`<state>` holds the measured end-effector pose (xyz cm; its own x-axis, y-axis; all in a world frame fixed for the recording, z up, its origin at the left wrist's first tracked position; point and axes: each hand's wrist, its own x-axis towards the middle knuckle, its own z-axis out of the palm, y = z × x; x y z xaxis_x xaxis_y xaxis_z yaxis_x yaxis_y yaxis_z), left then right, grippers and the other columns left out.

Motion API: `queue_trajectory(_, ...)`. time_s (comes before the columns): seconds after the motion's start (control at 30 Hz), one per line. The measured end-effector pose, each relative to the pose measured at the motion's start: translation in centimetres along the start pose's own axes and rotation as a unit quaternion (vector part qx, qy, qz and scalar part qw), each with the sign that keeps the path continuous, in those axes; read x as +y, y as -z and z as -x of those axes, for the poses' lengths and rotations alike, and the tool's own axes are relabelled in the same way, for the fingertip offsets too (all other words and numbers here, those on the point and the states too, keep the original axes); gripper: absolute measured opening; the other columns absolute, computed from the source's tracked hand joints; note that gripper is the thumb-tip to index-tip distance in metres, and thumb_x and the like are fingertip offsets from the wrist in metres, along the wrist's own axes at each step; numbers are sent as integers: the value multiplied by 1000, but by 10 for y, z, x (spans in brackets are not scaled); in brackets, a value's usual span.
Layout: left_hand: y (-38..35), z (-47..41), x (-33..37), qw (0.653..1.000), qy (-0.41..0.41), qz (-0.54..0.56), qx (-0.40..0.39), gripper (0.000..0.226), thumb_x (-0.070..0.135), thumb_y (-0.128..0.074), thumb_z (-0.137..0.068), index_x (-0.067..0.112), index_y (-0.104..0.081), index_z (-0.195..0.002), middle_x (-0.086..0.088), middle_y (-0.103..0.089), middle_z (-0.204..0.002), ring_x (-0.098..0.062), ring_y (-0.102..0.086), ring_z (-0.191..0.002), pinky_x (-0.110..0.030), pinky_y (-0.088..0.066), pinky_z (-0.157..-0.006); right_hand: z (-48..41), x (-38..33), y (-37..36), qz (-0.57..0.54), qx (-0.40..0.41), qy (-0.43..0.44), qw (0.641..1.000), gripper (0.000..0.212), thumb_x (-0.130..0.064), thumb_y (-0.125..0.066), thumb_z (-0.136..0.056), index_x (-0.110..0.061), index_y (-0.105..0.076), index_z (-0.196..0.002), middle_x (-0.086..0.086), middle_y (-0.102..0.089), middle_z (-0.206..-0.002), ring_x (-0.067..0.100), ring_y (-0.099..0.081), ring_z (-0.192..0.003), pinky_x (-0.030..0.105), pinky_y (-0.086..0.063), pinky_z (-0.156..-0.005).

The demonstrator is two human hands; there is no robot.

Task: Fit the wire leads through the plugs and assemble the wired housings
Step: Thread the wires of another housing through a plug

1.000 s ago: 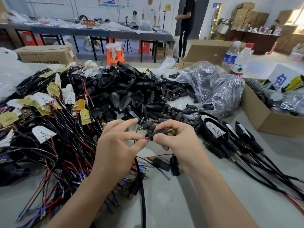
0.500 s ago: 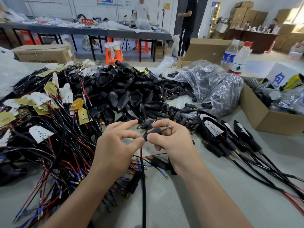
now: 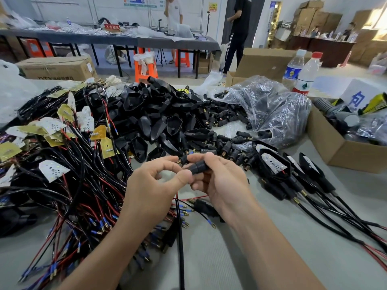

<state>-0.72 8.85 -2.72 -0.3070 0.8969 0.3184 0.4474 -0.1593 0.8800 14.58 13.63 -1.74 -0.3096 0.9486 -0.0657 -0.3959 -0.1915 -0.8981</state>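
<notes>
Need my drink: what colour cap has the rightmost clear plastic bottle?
Red plastic cap; head view.

white wall (image 3: 94,9) | long grey table (image 3: 125,40) | orange stool (image 3: 138,70) | cardboard boxes (image 3: 314,18) stacked right

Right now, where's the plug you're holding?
Head view, centre: the black plug is held between the left hand and right hand, just in front of the loose plug pile.

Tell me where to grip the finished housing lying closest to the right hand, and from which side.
Probably pinch the housing across its two long black side walls, coming down from above. It lies flat on the table with its open face up, and the white LED board and a red wire sit exposed inside. Fingers on the outer walls would stay off both.
</notes>
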Motion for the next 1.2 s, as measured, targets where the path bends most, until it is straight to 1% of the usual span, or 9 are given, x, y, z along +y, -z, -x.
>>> queue_trajectory(0.13,2,1,-1,999,-1,-33,7,14,42,-87,-74,48,-75,-78,35,-67,-105,16,-57,-108,-17,-39,-86,2,2,-2,79,-8,34,996,44,-22,-34,-112,5,-69,-107,21,-75,-89,23,-61,-63,27,-47,-53)
queue_trajectory(0.4,3,-1,-1,999,-9,-46,-18,21,29,-84,-80,48,-75,-84,30,-66,-115,14,-51,-118,-27,-37,-102,1,-4,7,119,33,77,989,49,-29,-33,-112,-7,-76,-102,13,-79,-96,17,-63,-62,25,-42,-53)
queue_trajectory(0.57,-1,1,0,999,2,-37,-21,22,27,-82,-81,45,-69,-82,34,-65,-112,12,-54,-101,-20,-39,-85,-2,-12,11,26,106,112,988,49,-27,-36,-112,0,-72,-93,23,-76,-88,20,-60,-52,25,-42,-47)
queue_trajectory(0.67,-4,2,0,998,16,-61,-16,22,30,-79,-83,46,-65,-89,39,-62,-108,-2,-56,-87,-22,-40,-73,1,-10,6,4,87,116,989,49,-26,-37,-112,0,-70,-87,25,-74,-83,23,-63,-53,26,-50,-47)
queue_trajectory(0.8,-1,6,4,990,-68,-120,-20,43,25,-81,-80,54,-66,-107,30,-61,-101,0,-56,-89,-18,-43,-72,3,-9,-2,14,43,115,992,44,-21,-40,-111,0,-69,-85,23,-73,-81,22,-64,-53,28,-53,-48)
queue_trajectory(0.87,-3,7,4,991,-57,-112,-41,47,28,-84,-80,65,-64,-101,18,-63,-87,-8,-59,-75,-31,-52,-66,5,-7,-5,35,20,123,992,42,-18,-43,-110,-1,-71,-84,23,-73,-81,21,-62,-54,27,-53,-49)
queue_trajectory(0.93,-4,6,0,991,-38,-117,-57,45,31,-82,-84,70,-62,-93,17,-65,-82,-7,-60,-66,-32,-54,-62,6,-5,-8,54,-3,134,990,38,-19,-48,-107,-6,-75,-84,21,-74,-86,20,-63,-59,26,-53,-52)
queue_trajectory(1.07,-7,5,-4,998,-8,-34,-59,20,22,-72,-94,42,-68,-98,18,-74,-81,-5,-67,-70,-21,-56,-64,6,-5,-7,33,37,119,992,30,-33,-60,-96,-11,-79,-89,15,-75,-94,20,-65,-67,27,-56,-59)
queue_trajectory(1.2,-6,-1,-1,986,73,135,-58,25,3,-69,-94,27,-72,-92,1,-74,-73,-16,-65,-64,-30,-62,-65,-1,7,0,144,152,70,975,28,-25,-60,-101,-10,-74,-83,9,-72,-74,21,-65,-59,38,-61,-60)
